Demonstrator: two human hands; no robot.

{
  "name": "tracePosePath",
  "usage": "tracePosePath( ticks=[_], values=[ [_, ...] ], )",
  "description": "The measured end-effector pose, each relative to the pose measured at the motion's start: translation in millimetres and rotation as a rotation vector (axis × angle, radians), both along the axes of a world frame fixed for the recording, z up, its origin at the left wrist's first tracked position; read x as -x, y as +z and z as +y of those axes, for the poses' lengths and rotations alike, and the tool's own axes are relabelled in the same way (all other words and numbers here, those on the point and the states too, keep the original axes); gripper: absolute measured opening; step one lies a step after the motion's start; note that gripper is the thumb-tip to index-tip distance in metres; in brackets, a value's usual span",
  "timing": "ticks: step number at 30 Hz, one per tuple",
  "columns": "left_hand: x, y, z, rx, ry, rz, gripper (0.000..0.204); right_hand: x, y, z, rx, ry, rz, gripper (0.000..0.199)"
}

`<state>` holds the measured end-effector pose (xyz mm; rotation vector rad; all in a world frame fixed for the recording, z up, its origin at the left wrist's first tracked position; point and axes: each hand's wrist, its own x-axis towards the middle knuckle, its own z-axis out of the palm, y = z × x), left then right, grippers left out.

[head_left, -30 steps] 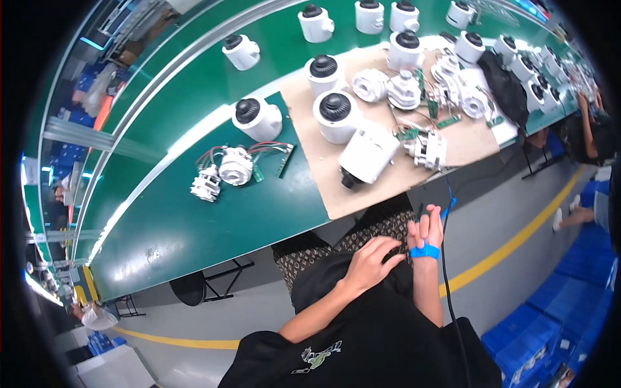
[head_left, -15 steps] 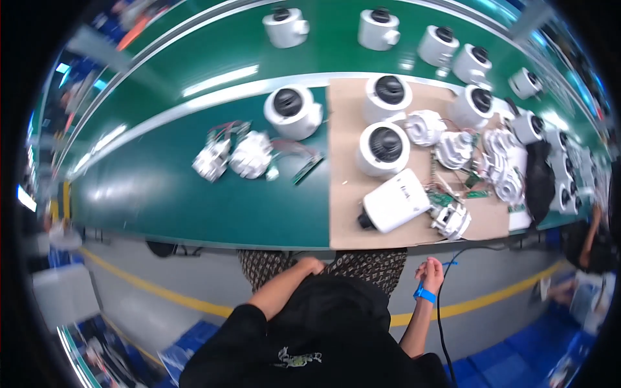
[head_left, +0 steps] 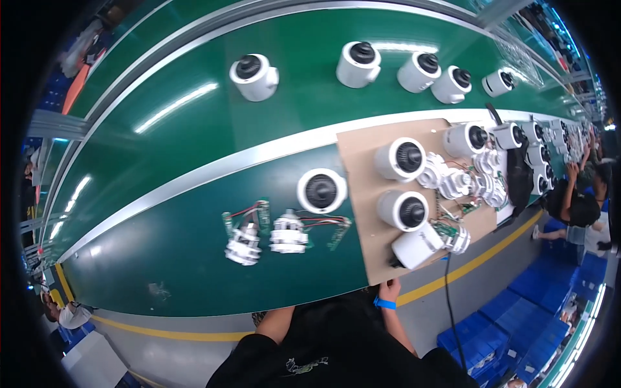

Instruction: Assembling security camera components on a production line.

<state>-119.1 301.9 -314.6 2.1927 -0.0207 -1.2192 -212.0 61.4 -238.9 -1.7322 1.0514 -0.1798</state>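
My right hand [head_left: 389, 288], with a blue band at the wrist, is low at the table's front edge, below the brown cardboard sheet. Its fingers are mostly hidden there. Only the forearm of my left arm [head_left: 275, 323] shows; the hand is out of sight beneath the table edge. Nearest my right hand lies a white camera housing [head_left: 417, 246] on its side, by a white camera [head_left: 402, 211] with a black dome. Further left on the green mat are another dome camera [head_left: 321, 191] and two white camera modules [head_left: 288, 234] with wires and green circuit boards.
Several white dome cameras [head_left: 253, 77] stand on the green conveyor belt [head_left: 194, 64] behind a pale rail. White modules with wiring [head_left: 456, 184] crowd the cardboard [head_left: 362, 168]. A black cable [head_left: 447, 304] hangs at the right. Another person [head_left: 576, 200] sits further right, near blue crates [head_left: 524, 317].
My view has turned and shifted, so the table appears tilted. My right hand has moved from beside my body to the table's front edge. My left hand has gone out of sight.
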Motion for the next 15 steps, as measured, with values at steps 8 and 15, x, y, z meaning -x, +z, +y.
tracePosePath(
  ticks=[8,15],
  values=[
    [36,-57,124,-0.046,0.049,-0.198,0.048,7,13,177,0.383,0.226,-0.111,0.016],
    [72,-84,193,0.081,-0.195,-0.160,0.049,42,60,256,0.578,0.656,-0.198,0.017]
  ],
)
